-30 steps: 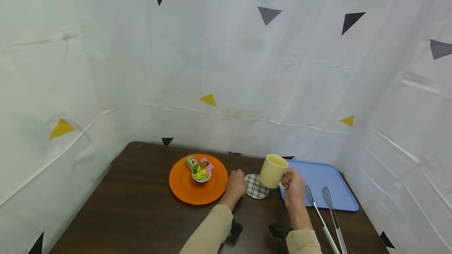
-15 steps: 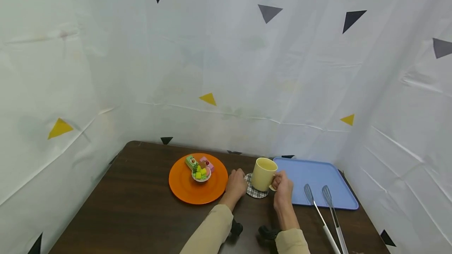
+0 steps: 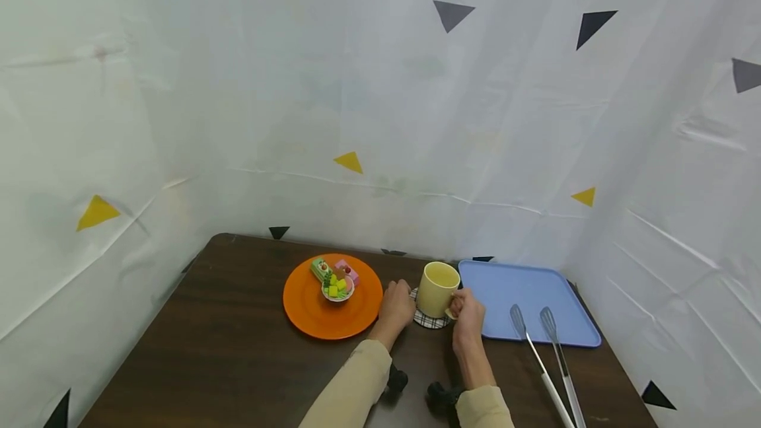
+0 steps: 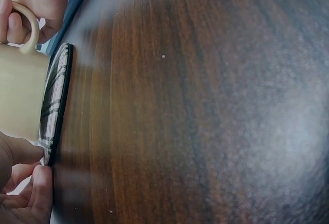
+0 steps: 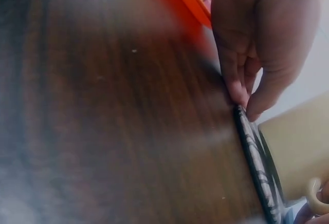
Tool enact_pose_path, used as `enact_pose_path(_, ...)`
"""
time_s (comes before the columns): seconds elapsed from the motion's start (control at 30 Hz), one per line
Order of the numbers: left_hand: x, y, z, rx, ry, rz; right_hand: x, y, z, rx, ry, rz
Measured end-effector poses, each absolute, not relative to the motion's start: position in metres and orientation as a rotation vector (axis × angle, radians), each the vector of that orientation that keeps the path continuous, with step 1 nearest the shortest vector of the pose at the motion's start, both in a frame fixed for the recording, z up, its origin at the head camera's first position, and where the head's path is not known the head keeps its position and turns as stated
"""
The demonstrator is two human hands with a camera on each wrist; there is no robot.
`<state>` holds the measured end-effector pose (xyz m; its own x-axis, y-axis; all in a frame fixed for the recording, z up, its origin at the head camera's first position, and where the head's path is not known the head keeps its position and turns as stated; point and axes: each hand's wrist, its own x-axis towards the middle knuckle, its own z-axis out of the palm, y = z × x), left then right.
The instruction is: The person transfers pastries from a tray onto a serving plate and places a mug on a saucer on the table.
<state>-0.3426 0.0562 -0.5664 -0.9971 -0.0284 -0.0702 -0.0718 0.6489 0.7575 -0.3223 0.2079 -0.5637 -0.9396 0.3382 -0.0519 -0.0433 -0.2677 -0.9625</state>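
A pale yellow mug (image 3: 436,290) stands upright over a round plaid coaster (image 3: 431,322), covering most of it in the head view. My right hand (image 3: 468,316) grips the mug's handle (image 4: 34,26), fingers curled through it. At the coaster's left edge, my left hand (image 3: 397,306) pinches the rim between thumb and fingers, as both wrist views show. The coaster's dark underside edge (image 5: 253,165) lies close along the tabletop.
An orange plate (image 3: 333,329) with toy food (image 3: 336,281) lies left of my left hand. To the right is a blue tray (image 3: 529,296), with two whisks (image 3: 549,382) leaning over its front edge. White curtains surround the brown table (image 3: 238,349).
My right hand has brought the mug leftward and down from beside the tray onto the coaster. My left hand has kept its hold at the coaster's edge.
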Motion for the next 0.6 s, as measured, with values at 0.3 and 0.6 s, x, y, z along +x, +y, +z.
enact_pose_path(0.3, -0.341, 0.056, -0.568, -0.085, 2.844, 1.267, -0.318, 0.203, -0.571, -0.351, -1.742, 2.270)
enact_pose_path(0.6, -0.337, 0.057, -0.560, -0.089, 2.850, 1.283, -0.311, 0.204, -0.570, -0.392, -1.820, 2.252)
